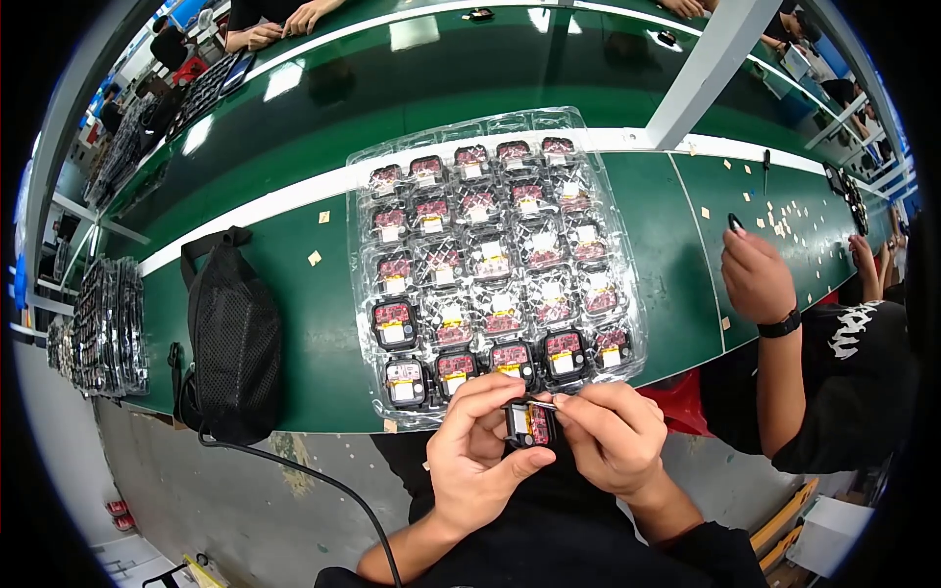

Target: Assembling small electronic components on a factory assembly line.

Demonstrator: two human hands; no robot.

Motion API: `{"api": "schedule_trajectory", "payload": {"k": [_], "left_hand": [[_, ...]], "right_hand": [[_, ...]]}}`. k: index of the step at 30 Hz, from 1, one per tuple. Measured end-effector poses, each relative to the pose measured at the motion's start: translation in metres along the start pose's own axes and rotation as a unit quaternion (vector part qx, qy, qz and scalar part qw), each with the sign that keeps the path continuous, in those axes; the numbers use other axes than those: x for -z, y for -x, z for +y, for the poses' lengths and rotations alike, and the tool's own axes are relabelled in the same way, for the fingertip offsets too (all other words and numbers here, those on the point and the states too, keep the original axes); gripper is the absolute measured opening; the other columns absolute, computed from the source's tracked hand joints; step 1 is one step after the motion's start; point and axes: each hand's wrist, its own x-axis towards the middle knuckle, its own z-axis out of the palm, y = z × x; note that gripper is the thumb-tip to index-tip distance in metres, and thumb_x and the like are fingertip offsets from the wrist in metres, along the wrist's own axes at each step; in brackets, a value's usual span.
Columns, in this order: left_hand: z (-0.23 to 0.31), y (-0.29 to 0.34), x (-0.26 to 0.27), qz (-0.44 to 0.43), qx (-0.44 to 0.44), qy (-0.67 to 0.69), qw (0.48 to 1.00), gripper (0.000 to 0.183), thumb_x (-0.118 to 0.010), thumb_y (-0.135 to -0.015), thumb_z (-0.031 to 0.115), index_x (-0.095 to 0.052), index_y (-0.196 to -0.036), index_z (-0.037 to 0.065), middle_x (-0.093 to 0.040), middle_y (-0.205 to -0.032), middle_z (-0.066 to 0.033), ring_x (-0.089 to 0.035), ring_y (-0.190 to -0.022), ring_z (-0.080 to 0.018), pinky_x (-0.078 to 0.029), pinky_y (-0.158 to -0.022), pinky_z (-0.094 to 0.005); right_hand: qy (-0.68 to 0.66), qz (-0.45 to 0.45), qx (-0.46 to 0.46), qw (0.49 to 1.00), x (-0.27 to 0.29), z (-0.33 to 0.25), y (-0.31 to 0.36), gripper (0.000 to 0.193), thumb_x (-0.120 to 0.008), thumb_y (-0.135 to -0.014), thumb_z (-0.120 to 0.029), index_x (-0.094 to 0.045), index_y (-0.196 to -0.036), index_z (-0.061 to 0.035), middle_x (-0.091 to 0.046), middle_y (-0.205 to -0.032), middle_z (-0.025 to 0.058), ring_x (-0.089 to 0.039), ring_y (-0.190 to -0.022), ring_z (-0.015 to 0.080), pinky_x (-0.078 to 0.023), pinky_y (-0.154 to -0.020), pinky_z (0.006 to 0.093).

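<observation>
My left hand (475,456) is closed round a small square black device housing (529,423) with a red circuit board, a white block and a yellow strip inside. The housing is held tilted just off the front edge of the table. My right hand (618,431) pinches a thin silvery tool (545,403), its tip at the housing's upper edge. My fingers hide most of the tool, so its kind cannot be told. Beyond my hands, a clear plastic tray (627,294) holds rows of similar housings with red boards. Some look covered by clear plastic.
A black mesh bag (233,338) lies left of the tray, with a black cable (323,470) running toward me. Stacked trays (103,328) stand far left. At right, a co-worker's hand (760,274) holds a small black item near a screwdriver (766,171) and scattered pale pieces.
</observation>
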Motion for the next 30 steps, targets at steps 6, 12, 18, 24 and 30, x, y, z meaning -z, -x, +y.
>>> {"api": "schedule_trajectory", "payload": {"k": [6,12,18,24,30], "left_hand": [[0.003,-0.001,0.000,0.015,0.004,-0.037,0.999,0.062,-0.086,-0.081,-0.002,-0.054,-0.134,-0.010,-0.047,-0.140,-0.0164,-0.061,-0.121,-0.0234,-0.056,-0.100,-0.0344],[0.002,0.002,-0.001,0.030,0.018,0.011,0.999,0.061,-0.086,-0.079,-0.005,-0.056,-0.132,-0.009,-0.050,-0.138,-0.0175,-0.062,-0.123,-0.0263,-0.055,-0.102,-0.0372],[0.001,0.002,-0.003,-0.011,-0.029,0.001,1.000,0.057,-0.088,-0.078,-0.001,-0.059,-0.126,-0.006,-0.058,-0.130,-0.0203,-0.064,-0.123,-0.0313,-0.057,-0.103,-0.0411],[-0.001,-0.007,-0.006,-0.048,-0.148,-0.209,0.966,0.055,-0.094,-0.073,0.009,-0.066,-0.120,0.000,-0.069,-0.120,-0.0179,-0.067,-0.122,-0.0367,-0.056,-0.103,-0.0443],[0.004,-0.016,-0.003,-0.088,-0.229,-0.431,0.868,0.057,-0.096,-0.068,0.023,-0.066,-0.114,0.006,-0.070,-0.120,-0.0160,-0.065,-0.122,-0.0423,-0.051,-0.104,-0.0531]], "right_hand": [[0.035,0.007,0.036,0.999,-0.006,0.002,0.005,0.031,-0.082,-0.070,0.002,-0.077,-0.100,-0.0016,-0.066,-0.085,0.0063,-0.060,-0.058,0.0178,-0.049,-0.050,0.0296],[0.023,-0.005,0.028,0.999,-0.003,0.001,0.004,0.030,-0.081,-0.072,0.002,-0.076,-0.102,-0.0004,-0.066,-0.086,0.0074,-0.061,-0.060,0.0196,-0.050,-0.051,0.0303],[-0.163,-0.034,-0.182,0.969,0.012,-0.009,0.004,0.021,-0.076,-0.088,-0.002,-0.070,-0.107,0.0025,-0.068,-0.092,0.0108,-0.064,-0.069,0.0155,-0.051,-0.059,0.0266],[-0.529,-0.064,-0.398,0.747,0.015,-0.016,0.011,0.029,-0.069,-0.098,-0.001,-0.056,-0.124,0.0038,-0.067,-0.109,0.0097,-0.064,-0.089,0.0089,-0.053,-0.076,0.0243],[-0.415,0.056,-0.326,0.848,0.027,0.000,0.005,0.028,-0.069,-0.094,0.008,-0.059,-0.120,0.0035,-0.066,-0.106,0.0062,-0.063,-0.090,0.0088,-0.052,-0.079,0.0244]]}}
